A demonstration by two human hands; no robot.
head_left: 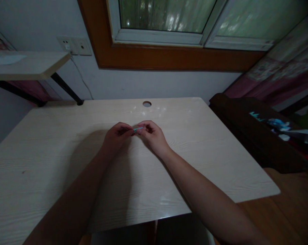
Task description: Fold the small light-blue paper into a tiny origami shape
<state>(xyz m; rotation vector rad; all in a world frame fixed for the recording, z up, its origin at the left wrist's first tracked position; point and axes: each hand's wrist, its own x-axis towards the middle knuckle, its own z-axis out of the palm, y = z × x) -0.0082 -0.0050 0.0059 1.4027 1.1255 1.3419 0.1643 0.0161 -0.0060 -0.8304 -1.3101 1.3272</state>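
1. Nearest, the two forearms enter from the lower corners and slant inward, meeting over the middle of the table (pixel 200 136). The elbows seem spread wide, which probably lets both hands face each other squarely.
2. The left hand (pixel 117 133) has its fingers curled and its thumb laid forward, pinching one end of a small turquoise piece (pixel 138 129). The grip looks light, made with the fingertips rather than the palm.
3. The right hand (pixel 153 132) mirrors it, knuckles arched and thumb tucked under, grasping the other end. Holding a thin thing from both sides likely keeps it steady and easy to turn.
4. The turquoise piece sits between the two sets of fingertips, just above the tabletop; its exact shape is too small and covered to tell. Whether the hands rest on the wood is unclear.
5. Beyond the hands, a round hole (pixel 147 104) lies near the table's far edge, presumably for cables.
6. At far left, a raised shelf (pixel 39 64) stands on black legs. A white cord (pixel 82 80) drops from the wall socket (pixel 83 47) behind the table.
7. Farthest, a window (pixel 164 17) sits above the table.
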